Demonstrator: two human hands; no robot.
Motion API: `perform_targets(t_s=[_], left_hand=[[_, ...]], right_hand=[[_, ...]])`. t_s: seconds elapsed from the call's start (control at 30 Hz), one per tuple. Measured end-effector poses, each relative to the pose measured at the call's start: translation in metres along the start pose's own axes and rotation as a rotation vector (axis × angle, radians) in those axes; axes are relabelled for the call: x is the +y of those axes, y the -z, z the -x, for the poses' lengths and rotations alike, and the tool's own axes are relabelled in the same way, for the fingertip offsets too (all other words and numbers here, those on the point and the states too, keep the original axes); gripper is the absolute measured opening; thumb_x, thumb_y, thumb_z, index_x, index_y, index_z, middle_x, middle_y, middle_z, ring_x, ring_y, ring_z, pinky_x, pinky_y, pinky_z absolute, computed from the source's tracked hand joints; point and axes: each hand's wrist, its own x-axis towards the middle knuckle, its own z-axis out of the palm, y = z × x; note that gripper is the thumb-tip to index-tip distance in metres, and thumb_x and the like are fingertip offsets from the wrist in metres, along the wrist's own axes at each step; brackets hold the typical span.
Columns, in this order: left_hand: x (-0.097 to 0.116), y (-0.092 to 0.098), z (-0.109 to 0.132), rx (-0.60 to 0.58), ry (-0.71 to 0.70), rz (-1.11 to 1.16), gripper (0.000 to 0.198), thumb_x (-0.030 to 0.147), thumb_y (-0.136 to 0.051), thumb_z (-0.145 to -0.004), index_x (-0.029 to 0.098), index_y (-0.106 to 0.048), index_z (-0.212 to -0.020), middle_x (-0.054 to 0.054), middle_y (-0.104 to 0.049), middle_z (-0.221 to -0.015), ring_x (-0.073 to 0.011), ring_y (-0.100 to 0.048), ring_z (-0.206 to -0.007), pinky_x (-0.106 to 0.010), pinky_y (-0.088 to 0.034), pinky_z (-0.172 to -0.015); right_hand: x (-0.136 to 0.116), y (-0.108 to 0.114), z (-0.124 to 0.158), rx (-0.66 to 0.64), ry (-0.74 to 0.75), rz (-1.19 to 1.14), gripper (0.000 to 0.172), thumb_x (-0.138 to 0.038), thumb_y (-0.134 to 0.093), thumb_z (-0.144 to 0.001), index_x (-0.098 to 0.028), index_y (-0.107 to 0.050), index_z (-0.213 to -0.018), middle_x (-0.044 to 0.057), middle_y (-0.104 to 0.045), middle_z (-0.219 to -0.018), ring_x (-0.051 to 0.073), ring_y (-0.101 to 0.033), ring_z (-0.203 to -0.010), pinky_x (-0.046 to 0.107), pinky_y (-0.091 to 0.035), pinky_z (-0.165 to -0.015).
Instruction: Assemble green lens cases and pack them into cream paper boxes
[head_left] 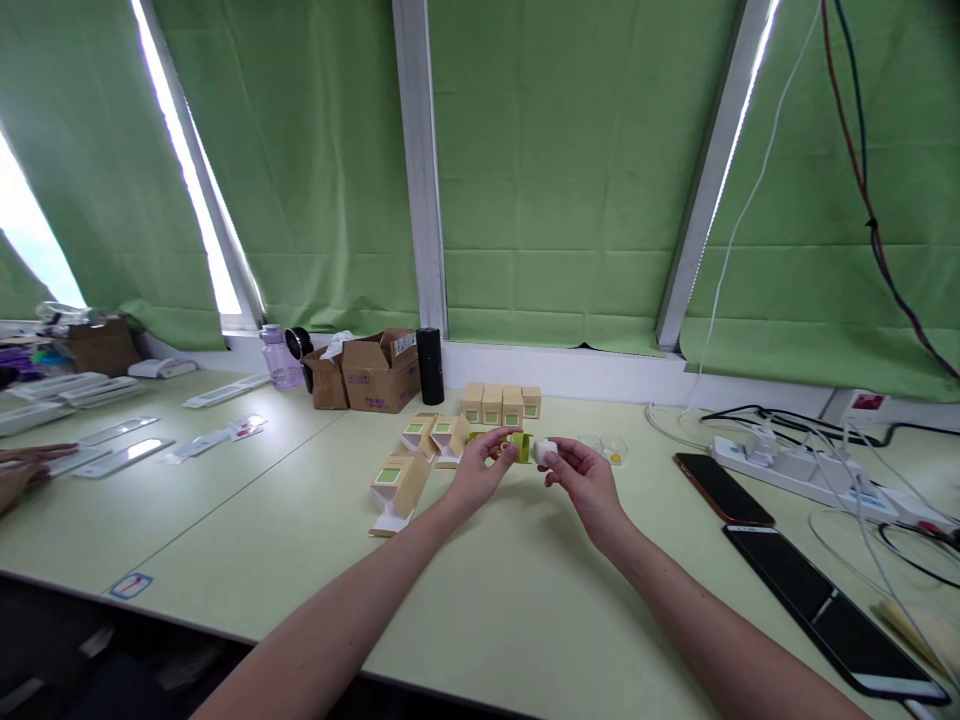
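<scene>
Green piece (520,447): our left hand (478,472) pinches it, centre
White piece (543,451): our right hand (589,487) grips it
Cartons (411,482): counter (480,600), mid-frame

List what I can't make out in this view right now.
Head view: part of the green piece, hidden by the left hand.
Head view: part of the white piece, covered by the right hand.
Head view: any print on the green labels, too small.
Head view: the owner of the co-worker's hand, cut off by the left edge.
</scene>
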Motion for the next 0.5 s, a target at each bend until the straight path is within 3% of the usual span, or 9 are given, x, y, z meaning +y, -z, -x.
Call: perform_targets(t_s=[0.23, 0.5], left_hand=[[0.010, -0.002, 0.006, 0.024, -0.048, -0.133, 0.040, 0.052, -0.070, -0.088, 0.024, -0.075, -0.116, -0.011, -0.072, -0.114, -0.0248, -0.065, -0.098, -0.038, -0.051, -0.088], [0.013, -0.005, 0.007, 0.029, -0.043, -0.167, 0.034, 0.045, -0.073, -0.086, 0.025, -0.075, -0.114, -0.009, -0.072, -0.110, -0.0244, -0.064, -0.096, -0.039, -0.051, -0.087]], right_hand=[[-0.003, -0.004, 0.001, -0.021, 0.017, 0.080, 0.046, -0.051, -0.091, -0.064, -0.019, -0.075, -0.093, 0.008, -0.077, -0.086, 0.020, -0.066, -0.069, 0.033, -0.052, -0.059], [-0.003, -0.004, 0.002, -0.026, 0.013, 0.097, 0.048, -0.053, -0.090, -0.063, -0.019, -0.075, -0.092, 0.007, -0.076, -0.083, 0.020, -0.066, -0.067, 0.034, -0.053, -0.058]])
